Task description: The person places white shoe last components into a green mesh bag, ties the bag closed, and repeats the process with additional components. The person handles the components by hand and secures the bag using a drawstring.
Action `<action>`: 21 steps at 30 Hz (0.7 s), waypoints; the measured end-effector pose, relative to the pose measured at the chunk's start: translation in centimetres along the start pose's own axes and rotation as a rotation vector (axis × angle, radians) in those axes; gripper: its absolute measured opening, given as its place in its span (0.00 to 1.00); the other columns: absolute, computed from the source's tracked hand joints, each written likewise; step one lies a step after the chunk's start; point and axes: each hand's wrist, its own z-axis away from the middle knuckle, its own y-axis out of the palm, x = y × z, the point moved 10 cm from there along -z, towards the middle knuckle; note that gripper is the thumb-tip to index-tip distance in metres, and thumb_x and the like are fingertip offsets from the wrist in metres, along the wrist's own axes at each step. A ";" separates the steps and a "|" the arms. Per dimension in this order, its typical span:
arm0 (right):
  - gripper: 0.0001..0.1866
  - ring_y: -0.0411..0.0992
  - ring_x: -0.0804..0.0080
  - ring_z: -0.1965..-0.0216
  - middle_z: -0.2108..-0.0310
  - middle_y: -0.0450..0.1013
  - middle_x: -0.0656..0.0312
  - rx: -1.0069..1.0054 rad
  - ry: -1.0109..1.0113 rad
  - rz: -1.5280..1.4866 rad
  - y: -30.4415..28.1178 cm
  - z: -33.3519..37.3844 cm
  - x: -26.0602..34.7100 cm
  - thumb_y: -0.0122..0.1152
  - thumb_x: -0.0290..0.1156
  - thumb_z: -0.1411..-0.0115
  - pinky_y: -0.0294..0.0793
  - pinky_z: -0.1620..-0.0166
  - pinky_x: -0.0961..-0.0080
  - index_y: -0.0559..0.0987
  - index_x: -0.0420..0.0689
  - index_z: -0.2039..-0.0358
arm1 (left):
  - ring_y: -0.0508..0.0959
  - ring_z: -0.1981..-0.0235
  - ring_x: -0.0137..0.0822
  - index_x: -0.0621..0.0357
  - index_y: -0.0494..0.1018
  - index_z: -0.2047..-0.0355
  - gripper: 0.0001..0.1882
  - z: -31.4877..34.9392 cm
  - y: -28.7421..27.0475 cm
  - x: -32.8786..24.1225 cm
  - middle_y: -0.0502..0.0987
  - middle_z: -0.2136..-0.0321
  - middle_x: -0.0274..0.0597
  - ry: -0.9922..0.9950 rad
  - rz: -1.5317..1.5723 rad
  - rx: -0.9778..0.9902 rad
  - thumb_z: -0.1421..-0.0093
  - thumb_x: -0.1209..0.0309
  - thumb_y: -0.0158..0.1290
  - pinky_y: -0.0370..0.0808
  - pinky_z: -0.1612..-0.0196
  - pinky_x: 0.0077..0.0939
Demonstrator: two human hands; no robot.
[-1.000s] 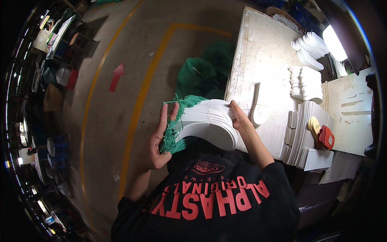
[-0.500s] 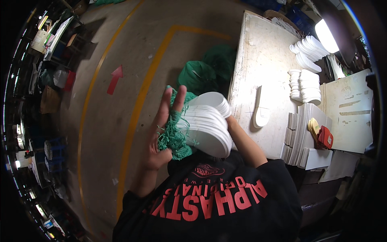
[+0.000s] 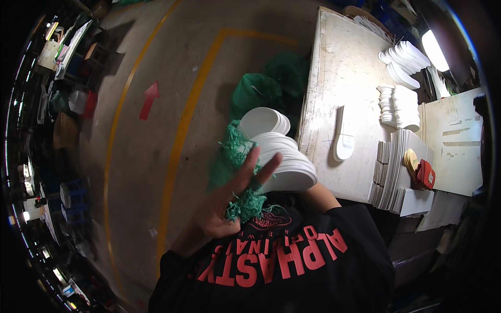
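Note:
A thick stack of white insoles [image 3: 292, 175] is held in front of my chest, with another group of insoles [image 3: 259, 122] just beyond it. Frayed green mesh netting [image 3: 246, 207] lies along their left side. My left hand [image 3: 218, 209] grips this netting between thumb and palm, while two fingers stretch out over the near stack. My right forearm [image 3: 320, 196] reaches up behind the insoles, which hide the right hand and its fingers.
On the right stands a white-topped table [image 3: 344, 68] bearing a single insole piece [image 3: 343, 141], several insole stacks [image 3: 406, 107], upright white sheets [image 3: 392, 164] and a red item [image 3: 425, 175]. Green mesh bags [image 3: 255, 94] lie on the floor beside the table. Yellow lines [image 3: 180, 125] mark the floor.
The near insole stack has shifted right and tilted, and the far group now shows apart from it. My left hand has moved right and nearer to me with the netting.

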 end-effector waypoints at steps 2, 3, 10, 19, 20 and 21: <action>0.24 0.76 0.63 0.45 0.44 0.77 0.53 -0.025 -0.012 0.004 -0.1 0.2 0.5 0.58 0.40 0.28 0.79 0.42 0.62 0.73 0.41 0.38 | 0.43 0.21 0.38 0.61 0.25 0.23 0.64 0.2 1.4 0.3 0.45 0.22 0.55 0.007 0.083 0.113 0.58 0.75 0.48 0.31 0.25 0.31; 0.24 0.76 0.63 0.45 0.44 0.77 0.53 -0.039 -0.024 0.014 -0.1 0.4 0.8 0.58 0.40 0.28 0.79 0.42 0.62 0.73 0.40 0.38 | 0.46 0.21 0.40 0.60 0.25 0.23 0.64 0.1 1.8 0.5 0.45 0.22 0.55 0.026 0.037 0.159 0.57 0.75 0.49 0.35 0.26 0.31; 0.23 0.76 0.62 0.44 0.44 0.77 0.52 -0.121 -0.086 0.064 0.5 0.3 2.0 0.58 0.40 0.28 0.79 0.41 0.62 0.74 0.40 0.38 | 0.54 0.23 0.46 0.61 0.24 0.23 0.63 0.8 2.3 0.8 0.46 0.22 0.55 0.084 -0.098 0.282 0.53 0.71 0.52 0.41 0.25 0.34; 0.23 0.76 0.62 0.44 0.44 0.77 0.52 -0.173 -0.233 0.131 0.1 1.7 9.6 0.58 0.40 0.28 0.78 0.41 0.62 0.74 0.40 0.39 | 0.43 0.21 0.41 0.62 0.24 0.23 0.64 1.5 -0.1 0.2 0.45 0.22 0.56 0.011 0.142 0.012 0.59 0.80 0.48 0.31 0.25 0.35; 0.23 0.76 0.62 0.44 0.44 0.77 0.52 -0.172 -0.249 0.131 0.0 1.9 10.9 0.58 0.40 0.28 0.78 0.41 0.62 0.74 0.40 0.39 | 0.41 0.21 0.41 0.62 0.24 0.23 0.64 0.9 -0.3 -0.4 0.44 0.22 0.57 0.065 0.168 0.031 0.59 0.81 0.47 0.30 0.25 0.35; 0.23 0.76 0.62 0.44 0.44 0.77 0.52 -0.172 -0.271 0.136 0.0 2.3 12.2 0.58 0.40 0.28 0.78 0.41 0.62 0.74 0.40 0.39 | 0.40 0.21 0.41 0.62 0.24 0.23 0.64 0.4 -0.5 -0.9 0.43 0.22 0.58 0.119 0.196 0.051 0.60 0.82 0.47 0.29 0.25 0.35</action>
